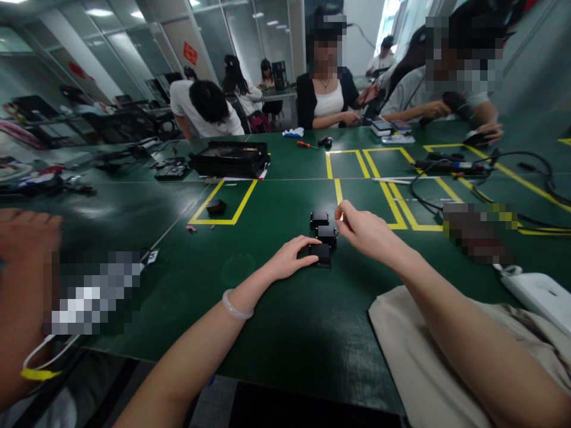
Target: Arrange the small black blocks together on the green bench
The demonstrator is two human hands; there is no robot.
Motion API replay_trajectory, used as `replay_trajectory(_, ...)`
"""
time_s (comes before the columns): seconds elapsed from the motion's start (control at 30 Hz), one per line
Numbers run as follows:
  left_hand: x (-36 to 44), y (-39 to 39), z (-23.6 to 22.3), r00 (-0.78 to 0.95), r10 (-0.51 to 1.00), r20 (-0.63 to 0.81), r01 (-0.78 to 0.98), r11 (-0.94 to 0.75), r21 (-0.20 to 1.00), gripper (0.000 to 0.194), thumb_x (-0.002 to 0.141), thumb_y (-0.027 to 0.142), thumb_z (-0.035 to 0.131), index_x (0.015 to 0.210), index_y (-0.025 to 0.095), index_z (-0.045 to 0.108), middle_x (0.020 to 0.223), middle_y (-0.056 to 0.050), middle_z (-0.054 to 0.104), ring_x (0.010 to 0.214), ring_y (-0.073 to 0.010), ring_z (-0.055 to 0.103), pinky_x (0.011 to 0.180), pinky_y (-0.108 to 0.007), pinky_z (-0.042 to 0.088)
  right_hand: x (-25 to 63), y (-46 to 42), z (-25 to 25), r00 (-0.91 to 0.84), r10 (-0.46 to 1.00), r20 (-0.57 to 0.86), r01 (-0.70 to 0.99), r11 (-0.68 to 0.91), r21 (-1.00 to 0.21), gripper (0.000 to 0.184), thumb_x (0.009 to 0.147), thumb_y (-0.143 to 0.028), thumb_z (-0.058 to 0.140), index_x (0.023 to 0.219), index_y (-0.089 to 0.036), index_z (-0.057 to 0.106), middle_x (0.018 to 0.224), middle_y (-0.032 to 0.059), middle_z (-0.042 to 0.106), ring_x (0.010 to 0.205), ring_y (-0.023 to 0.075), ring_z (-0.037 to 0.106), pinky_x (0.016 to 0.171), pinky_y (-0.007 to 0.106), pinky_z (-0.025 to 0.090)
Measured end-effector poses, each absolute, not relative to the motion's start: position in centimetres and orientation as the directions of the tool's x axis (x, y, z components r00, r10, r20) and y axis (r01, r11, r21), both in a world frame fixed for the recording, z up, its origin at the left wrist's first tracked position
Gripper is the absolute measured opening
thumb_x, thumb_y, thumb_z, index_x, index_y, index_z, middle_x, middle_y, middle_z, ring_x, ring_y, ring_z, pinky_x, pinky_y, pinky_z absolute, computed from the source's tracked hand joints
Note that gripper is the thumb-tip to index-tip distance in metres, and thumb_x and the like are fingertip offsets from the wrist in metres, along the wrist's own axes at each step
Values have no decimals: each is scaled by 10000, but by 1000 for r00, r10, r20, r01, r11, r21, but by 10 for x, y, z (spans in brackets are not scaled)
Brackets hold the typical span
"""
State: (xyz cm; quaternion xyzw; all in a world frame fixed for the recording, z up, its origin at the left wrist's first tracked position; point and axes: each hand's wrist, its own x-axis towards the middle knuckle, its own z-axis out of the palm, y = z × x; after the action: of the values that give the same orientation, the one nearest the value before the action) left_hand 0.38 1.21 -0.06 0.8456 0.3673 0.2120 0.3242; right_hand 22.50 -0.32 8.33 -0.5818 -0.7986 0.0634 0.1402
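Note:
Three small black boxes sit in a row on the green table (276, 309): a far box (319, 219), a middle box (326, 234) and a near box (322, 254). My left hand (292, 257) rests on the table with its fingertips touching the near box. A pale bangle (236, 308) circles that wrist. My right hand (363, 229) hovers just right of the middle box, with its fingers pinched together close to the far box. Whether it grips anything is hidden.
A beige cloth (428, 356) lies under my right forearm. Another small black box (216, 207) sits inside a yellow-taped square. A black tray (229, 157), cables (450, 190), a white device (539, 297) and a screwdriver (306, 144) lie farther off. Other people sit at the far edge and at my left.

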Motion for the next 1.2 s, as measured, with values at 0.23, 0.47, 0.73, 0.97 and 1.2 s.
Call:
replay_trajectory(0.23,4,13,-1,647,752,128,478,-531,700,381,901,398,548,1255,257,530,1140,-56,573,1029,-214,545,820,-302,428,227,-3,83,-298,944,139,916,324,-238,180,937,-368,354,939,-235,475,746,20,624,653,177,552,522,257,240)
replay_trajectory(0.47,4,12,0,645,751,139,462,-529,712,376,900,392,552,1248,251,538,1154,-62,574,1047,-224,543,866,-325,423,225,-5,84,-325,935,145,903,352,-248,162,923,-369,377,941,-236,469,738,15,614,641,174,541,525,256,245)
replay_trajectory(0.73,4,12,0,645,752,134,462,-524,716,378,902,387,553,1254,253,533,1160,-58,570,1048,-217,542,842,-310,428,226,-2,80,-335,930,150,883,365,-294,154,931,-325,361,996,-231,464,735,13,614,628,164,533,535,254,260)
replay_trajectory(0.97,3,13,-2,647,750,135,474,-535,700,385,899,399,555,1255,254,531,1133,-52,575,1007,-209,549,817,-304,430,225,0,80,-304,943,136,902,331,-277,278,948,-440,318,946,-233,504,735,29,621,660,178,556,544,256,263)
replay_trajectory(1.2,3,13,-2,646,753,126,476,-526,705,382,897,390,551,1256,259,529,1159,-55,571,1056,-220,540,849,-315,436,226,-1,83,-297,946,129,912,321,-257,234,957,-351,298,1051,-224,470,749,31,634,617,170,536,530,263,252)
